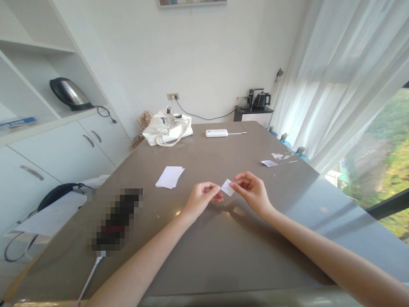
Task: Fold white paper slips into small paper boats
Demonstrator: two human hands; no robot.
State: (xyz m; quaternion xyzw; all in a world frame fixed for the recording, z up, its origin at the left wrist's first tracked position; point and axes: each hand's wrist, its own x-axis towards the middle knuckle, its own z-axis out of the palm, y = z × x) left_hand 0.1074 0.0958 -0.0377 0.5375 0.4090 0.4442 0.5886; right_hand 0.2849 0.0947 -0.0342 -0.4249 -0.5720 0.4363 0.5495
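Observation:
A small folded piece of white paper (227, 188) is held above the middle of the brown table (204, 256), with crease lines showing on it. My left hand (206, 194) pinches its left corner between thumb and fingers. On the right side, my right hand (251, 189) grips the paper's edge, thumb in front and the other fingers curled behind. A short stack of white paper sheets (169, 177) lies on the table to the left of my left hand.
Farther back are a white handbag (168, 128) and a white power bank (216, 133) with a short cable. To the right lie a small paper piece (269, 163) and torn scraps (279, 156). A blurred-out dark object (115, 224) with a cable is at the left.

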